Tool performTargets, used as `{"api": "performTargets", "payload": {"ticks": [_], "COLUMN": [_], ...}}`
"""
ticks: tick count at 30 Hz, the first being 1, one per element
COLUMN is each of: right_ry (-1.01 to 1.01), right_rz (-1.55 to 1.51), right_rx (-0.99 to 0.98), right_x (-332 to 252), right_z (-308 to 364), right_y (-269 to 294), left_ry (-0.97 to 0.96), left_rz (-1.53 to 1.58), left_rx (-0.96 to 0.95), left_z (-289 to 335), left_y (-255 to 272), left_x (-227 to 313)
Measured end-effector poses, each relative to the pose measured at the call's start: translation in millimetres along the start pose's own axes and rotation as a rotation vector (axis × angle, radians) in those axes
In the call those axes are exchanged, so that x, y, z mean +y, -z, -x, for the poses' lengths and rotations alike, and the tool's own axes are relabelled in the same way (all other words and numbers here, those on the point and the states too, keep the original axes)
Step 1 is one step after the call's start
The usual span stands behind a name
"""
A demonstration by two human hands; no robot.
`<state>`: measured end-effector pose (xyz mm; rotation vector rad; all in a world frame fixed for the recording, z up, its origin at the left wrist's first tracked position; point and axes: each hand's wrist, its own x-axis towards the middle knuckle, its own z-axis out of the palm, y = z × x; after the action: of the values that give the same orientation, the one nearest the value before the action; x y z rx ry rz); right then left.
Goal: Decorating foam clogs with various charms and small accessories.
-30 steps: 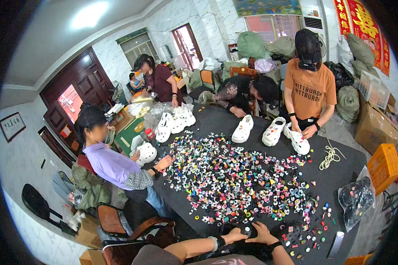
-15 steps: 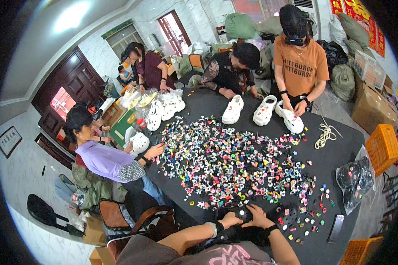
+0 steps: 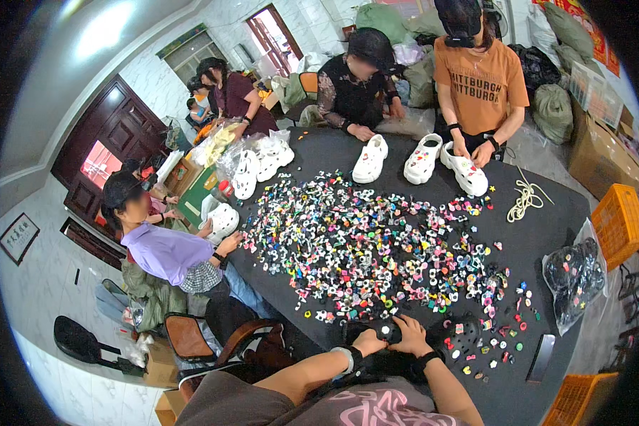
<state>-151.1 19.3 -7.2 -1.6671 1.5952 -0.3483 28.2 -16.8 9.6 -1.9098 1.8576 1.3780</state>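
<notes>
A black clog [image 3: 353,331] is between my hands at the near edge of the table, mostly covered by them and dark against the dark top. On it shows a round white charm [image 3: 385,330]. My left hand [image 3: 368,343] is closed on the clog's left side, its fingertips near the charm. From the right, my right hand [image 3: 410,336] grips the clog with fingers curved over it; the thumb points toward the charm. Just right of that hand lies another black clog [image 3: 463,335] with holes, small charms beside it. Beyond my hands spreads a big heap of colourful shoe charms [image 3: 376,248].
White clogs [image 3: 370,160] stand along the far side, where co-workers handle some. A person in purple [image 3: 167,248] holds a white clog [image 3: 224,221] at left. Right are a cord [image 3: 527,199], a clear bag of black clogs [image 3: 574,273], a dark flat box [image 3: 542,358] and orange crates [image 3: 616,224].
My view has shifted slightly. Both my hands stay at the black clog, the right fingers drawn a little closer together. Across the table, the person in black has straightened up.
</notes>
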Motion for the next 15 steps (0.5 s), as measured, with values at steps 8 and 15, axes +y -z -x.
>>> {"api": "performTargets", "payload": {"ticks": [8,15], "right_ry": [-0.016,-0.063], "right_rz": [0.059,0.005], "right_rx": [0.111,0.061], "right_x": [-3,1], "right_z": [1,-6], "right_y": [-10,-11], "left_ry": [0.022,0.08], "left_rz": [0.04,0.311], "left_rx": [0.02,-0.224], "left_z": [7,2], "left_y": [7,20], "left_x": [8,12]}}
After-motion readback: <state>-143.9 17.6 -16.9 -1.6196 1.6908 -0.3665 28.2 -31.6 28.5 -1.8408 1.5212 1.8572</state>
